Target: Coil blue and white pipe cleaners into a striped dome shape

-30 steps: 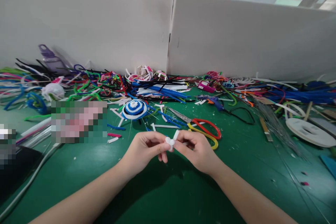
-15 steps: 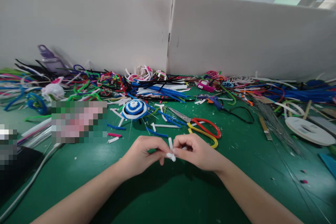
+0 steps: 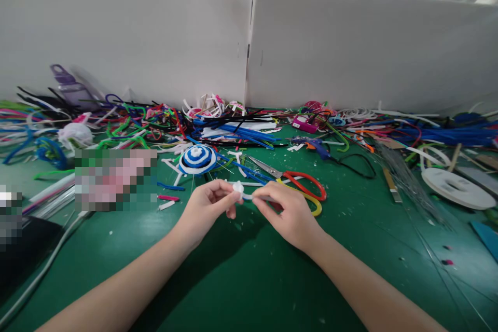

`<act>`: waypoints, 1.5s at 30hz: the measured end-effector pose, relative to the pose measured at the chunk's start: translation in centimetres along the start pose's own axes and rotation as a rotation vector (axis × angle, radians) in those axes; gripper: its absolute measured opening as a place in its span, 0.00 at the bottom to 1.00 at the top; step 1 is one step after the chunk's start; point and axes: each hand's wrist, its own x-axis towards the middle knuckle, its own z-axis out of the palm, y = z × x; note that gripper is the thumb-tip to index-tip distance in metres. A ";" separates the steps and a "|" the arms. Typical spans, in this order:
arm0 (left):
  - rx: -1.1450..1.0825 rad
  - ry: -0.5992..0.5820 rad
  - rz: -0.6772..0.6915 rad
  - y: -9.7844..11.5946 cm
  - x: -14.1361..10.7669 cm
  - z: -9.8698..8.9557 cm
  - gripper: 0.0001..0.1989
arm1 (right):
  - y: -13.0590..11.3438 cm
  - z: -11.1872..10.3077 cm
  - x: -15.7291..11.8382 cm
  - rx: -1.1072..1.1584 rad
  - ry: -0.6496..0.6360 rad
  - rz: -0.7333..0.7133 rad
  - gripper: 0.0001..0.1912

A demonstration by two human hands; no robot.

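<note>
A small white fuzzy piece [image 3: 238, 187] is pinched between the thumb and fingers of my left hand [image 3: 208, 207]. From it a short white strip [image 3: 247, 196] runs right to the closed fingertips of my right hand [image 3: 288, 210]. Both hands are raised over the green table [image 3: 241, 280]. Just beyond them lies a blue and white spiral disc [image 3: 197, 159] with thin wires around it. Scissors [image 3: 305, 184] with one red and one yellow handle lie behind my right hand, partly hidden by it.
A glue gun [image 3: 317, 148] with a black cord lies behind the scissors. Colourful fuzzy stems [image 3: 241, 132] are heaped along the grey partition [image 3: 128, 31]. A white spool [image 3: 457, 188] and thin wires are at right. A purple bottle [image 3: 73, 88] leans back left; a white cable [image 3: 46, 270] crosses the left side.
Both hands have moved up, away from me, with the white piece. My right fingertips have drawn apart from my left ones, and the strip between them now shows. The view has shifted slightly.
</note>
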 end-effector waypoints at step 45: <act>0.046 -0.133 -0.041 -0.4 -0.7 1.2 0.10 | -0.2 1.0 -0.5 0.000 0.245 -0.164 0.08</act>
